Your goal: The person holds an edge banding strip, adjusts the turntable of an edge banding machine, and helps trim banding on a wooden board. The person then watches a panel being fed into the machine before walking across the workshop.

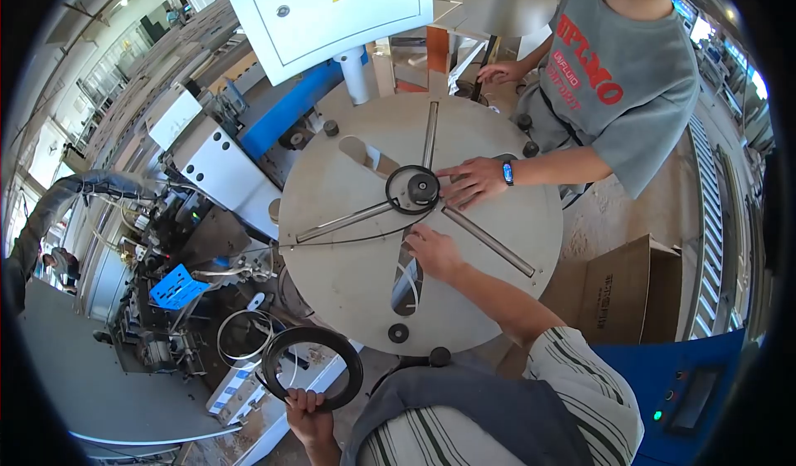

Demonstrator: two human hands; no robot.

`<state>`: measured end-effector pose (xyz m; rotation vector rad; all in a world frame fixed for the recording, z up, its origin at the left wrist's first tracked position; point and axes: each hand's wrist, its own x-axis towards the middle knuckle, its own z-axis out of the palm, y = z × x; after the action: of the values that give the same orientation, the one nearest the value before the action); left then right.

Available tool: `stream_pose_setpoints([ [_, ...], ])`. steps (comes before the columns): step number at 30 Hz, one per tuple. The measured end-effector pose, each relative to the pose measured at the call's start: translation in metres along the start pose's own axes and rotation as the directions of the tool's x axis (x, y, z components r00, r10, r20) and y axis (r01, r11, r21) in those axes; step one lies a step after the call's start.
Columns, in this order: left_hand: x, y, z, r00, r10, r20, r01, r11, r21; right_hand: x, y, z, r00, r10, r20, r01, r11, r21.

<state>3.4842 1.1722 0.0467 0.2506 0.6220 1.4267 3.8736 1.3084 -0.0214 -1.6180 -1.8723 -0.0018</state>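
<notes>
My left hand (308,416) grips the lower edge of a black ring-shaped coil (352,365), held up at the lower left beside the round table. My right hand (433,253) is over the round grey turntable (332,300), just below its centre, fingers bent by a thin dark strip (365,238). Whether the fingertips pinch the strip is too small to tell. A black ring (391,192) surrounds the dark hub (423,187) at the centre. A co-worker's hand (477,182) touches the ring's right side.
Metal rails (489,242) and slots cross the turntable. A white electrical box (323,18) stands beyond it, machinery (166,300) at the left. An open cardboard box (613,296) and a blue cabinet (663,366) are at the right. The co-worker (613,76) stands at the upper right.
</notes>
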Motion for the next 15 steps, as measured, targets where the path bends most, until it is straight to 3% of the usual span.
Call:
stream_pose_setpoints([
  [3,0.002,0.003,0.002,1.000,0.002,0.001,-0.002,1.000,-0.002,0.009,-0.041,-0.036,0.996,0.082,-0.028,-0.069,0.949,0.308],
  [4,0.003,0.004,0.002,1.000,0.000,-0.001,0.000,1.000,0.001,0.016,-0.064,-0.064,0.996,0.087,-0.016,-0.078,0.947,0.312],
  [5,0.003,0.004,0.001,1.000,-0.007,-0.004,0.007,1.000,0.005,0.024,-0.085,-0.095,0.995,-0.042,-0.087,0.080,0.865,0.496],
  [6,0.003,0.004,-0.001,1.000,-0.017,-0.009,0.017,1.000,0.010,0.028,-0.107,-0.123,0.972,-0.146,-0.182,0.230,0.728,0.645],
  [7,0.006,0.004,-0.005,0.999,-0.034,-0.024,0.034,0.999,0.015,0.024,-0.130,-0.144,0.961,-0.153,-0.230,0.275,0.437,0.857],
  [8,0.012,0.004,-0.013,0.998,-0.039,0.039,0.038,0.999,0.013,0.021,-0.151,-0.162,0.950,-0.134,-0.282,0.295,0.092,0.951],
  [9,0.018,0.002,-0.022,0.994,-0.048,0.100,0.047,0.999,0.011,0.032,-0.164,-0.183,0.867,-0.253,-0.429,0.405,-0.144,0.903],
  [11,0.022,-0.001,-0.035,0.972,-0.075,0.221,0.075,0.997,0.006,0.033,-0.205,-0.201,0.786,-0.060,-0.615,0.530,-0.447,0.721],
  [12,0.019,-0.002,-0.036,0.973,-0.110,0.202,0.109,0.994,0.015,0.030,-0.217,-0.209,0.799,-0.035,-0.600,0.531,-0.426,0.733],
  [15,0.025,-0.008,-0.028,0.953,-0.121,0.279,0.132,0.991,-0.022,0.034,-0.240,-0.231,0.837,0.166,-0.522,0.522,-0.530,0.668],
])
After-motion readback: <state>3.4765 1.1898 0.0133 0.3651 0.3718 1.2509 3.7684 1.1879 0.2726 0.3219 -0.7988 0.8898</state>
